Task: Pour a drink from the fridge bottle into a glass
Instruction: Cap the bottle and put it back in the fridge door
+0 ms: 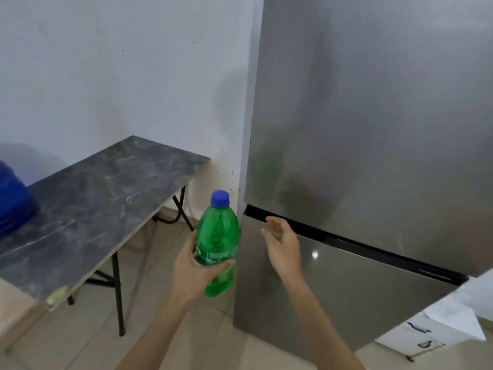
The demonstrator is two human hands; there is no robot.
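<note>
i see my left hand (pixel 192 271) gripping a green bottle (pixel 219 247) around its label, fingers (pixel 222 265) clamped on it, just left of the fridge (pixel 373 129). the bottle stands nearly upright in the air, its blue cap (pixel 220 198) on, level with the dark gap between the fridge doors. both doors are closed. my right hand (pixel 282 247) hangs in front of the fridge's lower door, touching nothing, fingers apart and loosely curled, just below that gap. further left of the fridge, a dark marbled tabletop (pixel 88 209) on black folding legs stands against the white wall, with a blurred blue thing (pixel 13 198) at its far left edge.
</note>
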